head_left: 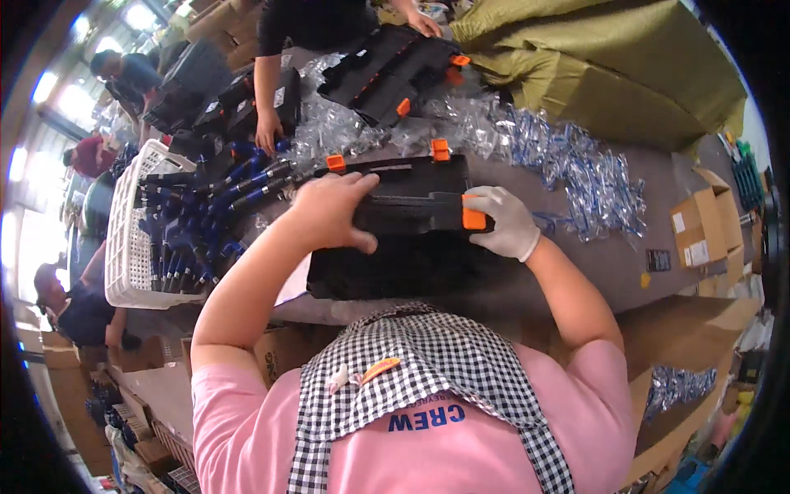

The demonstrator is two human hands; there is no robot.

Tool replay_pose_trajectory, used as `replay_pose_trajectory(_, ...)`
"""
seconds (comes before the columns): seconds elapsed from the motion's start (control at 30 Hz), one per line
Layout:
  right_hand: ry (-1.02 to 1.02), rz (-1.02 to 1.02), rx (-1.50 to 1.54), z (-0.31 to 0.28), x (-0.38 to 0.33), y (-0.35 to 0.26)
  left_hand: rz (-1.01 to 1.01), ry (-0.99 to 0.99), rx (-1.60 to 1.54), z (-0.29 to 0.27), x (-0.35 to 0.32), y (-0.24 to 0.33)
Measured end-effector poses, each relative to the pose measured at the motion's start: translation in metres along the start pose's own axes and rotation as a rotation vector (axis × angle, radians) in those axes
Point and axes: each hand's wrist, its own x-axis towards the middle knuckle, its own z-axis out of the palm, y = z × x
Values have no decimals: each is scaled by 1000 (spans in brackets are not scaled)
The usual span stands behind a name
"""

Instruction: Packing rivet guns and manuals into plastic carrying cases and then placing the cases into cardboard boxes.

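A black plastic case [411,183] lies on the table in front of me. Two orange latches stick up along its far edge, a left latch [336,163] and a right latch [440,150]. At the case's left side is my bare left hand [333,210], thumb and fingers spread apart with the fingertips on the case. My right hand [506,224], in a white glove, has its fingers and thumb closed around another orange latch [474,214] at the right end. The dark part of the case nearest me [378,267] shows little detail.
Left stands a white plastic basket [127,239] full of blue-and-black tools [185,222]. Clear bags of blue-handled items [568,165] pile up at the right. Across the table, a co-worker's hand [268,130] is near another black case [387,74]. A cardboard box [704,226] sits far right.
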Motion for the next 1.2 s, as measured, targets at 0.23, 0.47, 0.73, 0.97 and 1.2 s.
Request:
replay_pose_trajectory(0.23, 100, 7, 326, 6, 20, 26, 80, 263, -287, 35, -40, -74)
replay_pose_trajectory(0.47, 238, 99, 375, 20, 22, 43, 147, 388, -452, 61, -11, -101)
replay_pose_trajectory(0.73, 198, 84, 412, 14, 19, 31, 190, 161, -382, 15, -5, -85)
replay_pose_trajectory(0.97, 309, -60, 178, -13, 19, -33, 60, -350, -311, 1, 57, 12)
replay_pose_trajectory(1.2, 324, -556, -44, -52, 75, -127, -223, -425, -752, -81, -81, 21)
